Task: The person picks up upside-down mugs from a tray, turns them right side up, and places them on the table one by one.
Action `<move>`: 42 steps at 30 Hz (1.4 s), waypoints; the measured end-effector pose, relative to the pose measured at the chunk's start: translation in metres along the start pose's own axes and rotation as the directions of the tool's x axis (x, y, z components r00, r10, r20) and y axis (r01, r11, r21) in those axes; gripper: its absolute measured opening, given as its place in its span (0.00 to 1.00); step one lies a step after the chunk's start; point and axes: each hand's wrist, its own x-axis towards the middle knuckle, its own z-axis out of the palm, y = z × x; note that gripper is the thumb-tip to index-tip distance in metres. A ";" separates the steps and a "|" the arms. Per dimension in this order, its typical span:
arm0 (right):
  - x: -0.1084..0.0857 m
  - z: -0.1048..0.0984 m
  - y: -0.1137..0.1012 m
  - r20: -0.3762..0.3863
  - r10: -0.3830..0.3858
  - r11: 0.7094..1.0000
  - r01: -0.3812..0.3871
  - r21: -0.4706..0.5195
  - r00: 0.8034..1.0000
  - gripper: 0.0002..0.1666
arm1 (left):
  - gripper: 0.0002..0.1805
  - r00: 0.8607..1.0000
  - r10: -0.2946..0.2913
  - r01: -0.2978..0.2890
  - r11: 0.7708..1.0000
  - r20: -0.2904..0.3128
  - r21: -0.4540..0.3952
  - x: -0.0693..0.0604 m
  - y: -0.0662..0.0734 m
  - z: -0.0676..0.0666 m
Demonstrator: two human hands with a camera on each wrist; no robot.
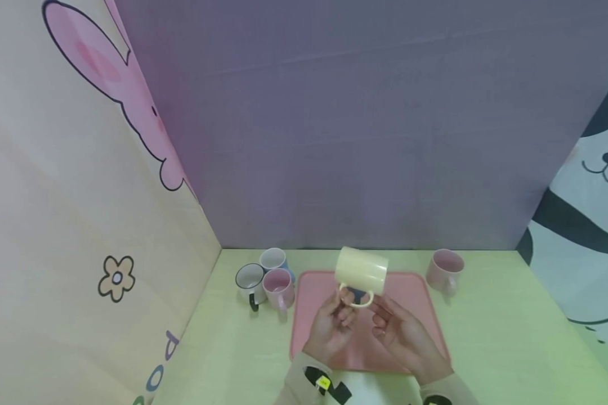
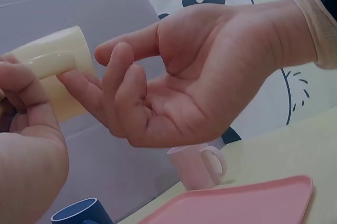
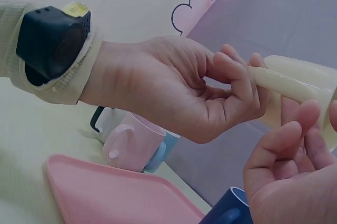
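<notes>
Left hand: grips 1 cream mug | right hand: loose | 5 other mugs | 1 tray

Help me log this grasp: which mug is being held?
The cream mug, tipped sideways, its handle pinched by the left fingers. No other mug is held.

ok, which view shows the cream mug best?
Head: cream mug fully in frame, side-on, with most of its handle visible. Left wrist: fingers hide parts of body and handle. Right wrist: handle shows large, but the right edge crops the mug.
</notes>
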 end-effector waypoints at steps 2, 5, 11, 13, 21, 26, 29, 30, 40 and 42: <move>0.000 0.000 0.001 0.000 0.002 1.000 -0.002 0.022 1.000 0.26 | 0.23 1.000 -0.003 0.003 1.000 0.011 0.025 0.000 0.000 -0.001; 0.001 0.000 0.002 0.004 0.003 0.998 -0.003 0.068 1.000 0.25 | 0.23 1.000 -0.011 0.010 0.998 0.018 0.064 -0.001 0.000 -0.002; 0.002 0.000 0.002 0.030 -0.012 0.991 0.008 0.134 0.999 0.23 | 0.26 0.999 -0.018 0.013 0.992 0.044 0.125 -0.001 0.000 -0.005; 0.002 0.000 0.003 0.035 -0.020 0.990 0.015 0.144 0.999 0.22 | 0.28 0.998 -0.022 0.014 0.990 0.056 0.139 -0.002 0.000 -0.005; 0.001 0.000 0.003 0.073 -0.037 0.985 0.025 0.168 0.997 0.21 | 0.26 0.998 -0.030 0.020 0.979 0.051 0.201 -0.003 -0.003 -0.009; 0.002 -0.001 0.002 0.117 -0.043 0.986 0.023 0.168 0.992 0.21 | 0.24 0.998 -0.038 0.027 0.971 0.041 0.238 -0.005 -0.006 -0.012; 0.002 -0.001 0.002 0.132 -0.041 0.987 0.020 0.161 0.990 0.22 | 0.23 0.998 -0.044 0.034 0.970 0.035 0.239 -0.005 -0.008 -0.013; 0.002 -0.002 0.002 0.136 -0.041 0.987 0.020 0.157 0.990 0.23 | 0.23 0.998 -0.046 0.038 0.970 0.030 0.240 -0.006 -0.008 -0.013; -0.001 -0.003 0.000 0.214 -0.038 0.986 0.001 0.170 0.976 0.33 | 0.19 0.997 -0.062 0.074 0.946 -0.049 0.316 -0.005 -0.015 -0.017; -0.001 -0.003 -0.001 0.223 -0.043 0.986 0.005 0.169 0.974 0.35 | 0.19 0.997 -0.064 0.077 0.940 -0.050 0.333 -0.005 -0.018 -0.018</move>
